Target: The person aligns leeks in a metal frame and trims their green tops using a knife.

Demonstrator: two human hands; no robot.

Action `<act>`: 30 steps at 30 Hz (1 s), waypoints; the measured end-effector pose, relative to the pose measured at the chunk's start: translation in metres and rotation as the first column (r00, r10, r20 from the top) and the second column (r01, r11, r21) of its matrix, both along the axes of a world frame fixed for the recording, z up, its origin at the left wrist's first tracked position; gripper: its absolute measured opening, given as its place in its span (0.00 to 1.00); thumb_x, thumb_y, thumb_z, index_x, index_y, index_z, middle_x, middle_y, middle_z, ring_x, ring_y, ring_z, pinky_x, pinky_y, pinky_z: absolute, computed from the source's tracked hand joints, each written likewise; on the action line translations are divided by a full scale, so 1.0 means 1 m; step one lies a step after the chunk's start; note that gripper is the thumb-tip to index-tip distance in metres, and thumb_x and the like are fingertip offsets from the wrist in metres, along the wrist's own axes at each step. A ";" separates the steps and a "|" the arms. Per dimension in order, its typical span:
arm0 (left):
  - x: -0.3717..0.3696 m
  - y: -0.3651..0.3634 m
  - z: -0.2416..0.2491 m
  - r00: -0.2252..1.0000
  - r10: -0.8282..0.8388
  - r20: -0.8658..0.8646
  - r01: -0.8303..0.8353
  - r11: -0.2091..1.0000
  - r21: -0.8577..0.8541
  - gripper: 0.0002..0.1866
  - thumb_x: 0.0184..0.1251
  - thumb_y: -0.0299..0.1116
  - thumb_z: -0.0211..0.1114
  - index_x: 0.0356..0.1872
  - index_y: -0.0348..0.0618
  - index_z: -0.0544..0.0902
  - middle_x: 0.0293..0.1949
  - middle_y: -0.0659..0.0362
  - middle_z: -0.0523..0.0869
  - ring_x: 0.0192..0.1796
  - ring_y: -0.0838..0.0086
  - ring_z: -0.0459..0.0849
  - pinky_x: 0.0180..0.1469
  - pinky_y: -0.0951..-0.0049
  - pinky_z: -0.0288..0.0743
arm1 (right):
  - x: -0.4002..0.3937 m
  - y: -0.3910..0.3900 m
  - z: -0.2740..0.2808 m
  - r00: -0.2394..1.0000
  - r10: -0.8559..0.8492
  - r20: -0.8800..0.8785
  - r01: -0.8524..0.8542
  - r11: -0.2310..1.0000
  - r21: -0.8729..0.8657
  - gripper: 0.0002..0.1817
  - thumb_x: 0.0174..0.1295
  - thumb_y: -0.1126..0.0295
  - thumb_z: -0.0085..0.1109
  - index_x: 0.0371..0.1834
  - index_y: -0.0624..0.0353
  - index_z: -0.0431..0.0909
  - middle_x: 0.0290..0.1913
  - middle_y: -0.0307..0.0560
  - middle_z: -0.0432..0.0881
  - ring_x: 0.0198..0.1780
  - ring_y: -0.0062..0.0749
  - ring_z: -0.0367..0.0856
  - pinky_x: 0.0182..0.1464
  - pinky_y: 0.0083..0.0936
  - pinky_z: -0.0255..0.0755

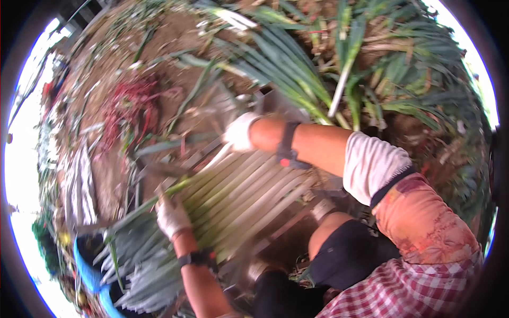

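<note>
Leeks lie side by side in a row on a metal frame, white stalks to the right and green leaves fanned to the lower left. At the far edge of the row, one leek runs between my gloved hands. My right hand, smeared by motion, is closed round its white end. Near its green part is my left hand, above the leaves with its fingers closed on the leek. Both hands wear white gloves, and a dark band circles each wrist.
More leeks are heaped at the top and right. A tangle of red ties and leaf scraps lie on the brown ground. A silvery sheet is at the left, above a blue-rimmed container. My knees are close to the frame.
</note>
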State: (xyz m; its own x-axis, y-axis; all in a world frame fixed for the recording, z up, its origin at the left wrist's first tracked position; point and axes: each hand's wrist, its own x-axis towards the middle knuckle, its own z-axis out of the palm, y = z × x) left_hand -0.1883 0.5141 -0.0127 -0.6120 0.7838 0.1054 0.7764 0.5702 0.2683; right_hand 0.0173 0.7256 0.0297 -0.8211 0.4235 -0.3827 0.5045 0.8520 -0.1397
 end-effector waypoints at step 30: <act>-0.031 -0.063 0.161 0.977 0.008 0.214 -0.155 0.716 0.681 0.23 0.70 0.37 0.49 0.61 0.34 0.66 0.53 0.46 0.75 0.53 0.58 0.76 0.56 0.63 0.74 | 0.168 -0.104 0.190 0.787 -0.517 -0.335 0.228 0.750 -0.621 0.14 0.59 0.57 0.61 0.34 0.57 0.79 0.28 0.45 0.82 0.33 0.33 0.83 0.39 0.30 0.78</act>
State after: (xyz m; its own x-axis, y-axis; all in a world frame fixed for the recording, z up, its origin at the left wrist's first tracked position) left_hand -0.2191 0.4511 0.1480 -0.7349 0.4827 0.4764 0.6303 0.2268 0.7425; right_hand 0.1853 0.6221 0.2199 -0.7693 0.5842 -0.2587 0.5114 0.3203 -0.7975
